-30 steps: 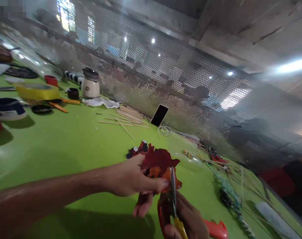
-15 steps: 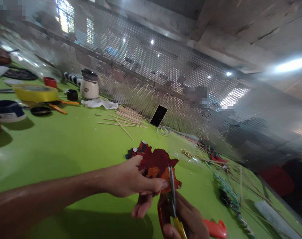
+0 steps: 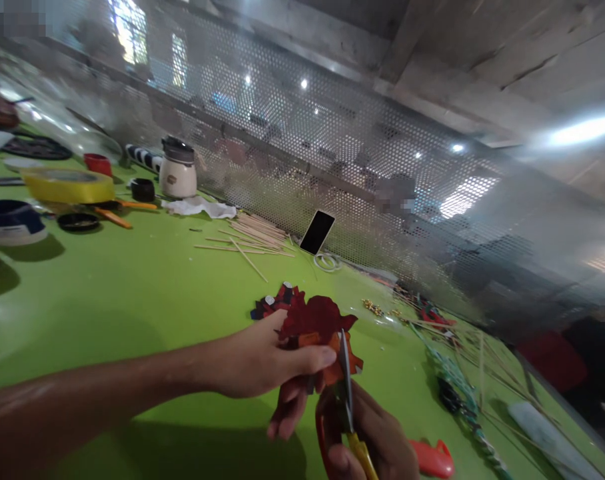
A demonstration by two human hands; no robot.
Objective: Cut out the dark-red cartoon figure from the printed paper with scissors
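My left hand (image 3: 267,357) is closed on a dark red and orange cut-out piece (image 3: 320,320), its thumb pressed flat across the orange part. Whether the piece is paper, felt or leather I cannot tell. In my right hand (image 3: 377,427) are scissors (image 3: 347,380) with yellow on the handle, pointing up. Their blades lie against the right side of the orange part. Behind my left hand, a small heap of dark red and blue scraps (image 3: 270,307) with white round spots rests on the green table. A red plastic object (image 3: 432,459) lies just right of my right hand.
Thin wooden sticks (image 3: 257,233) lie near a propped phone (image 3: 317,232) at the perforated screen. Yellow tape (image 3: 67,185) and a cream jar (image 3: 178,170) stand left. Gold beads (image 3: 372,308) and a green braided strand (image 3: 455,380) lie right. A person (image 3: 592,360) is at far right.
My left thumb has shifted slightly up and right on the piece. The scissors stay in nearly the same place, and the view has barely moved.
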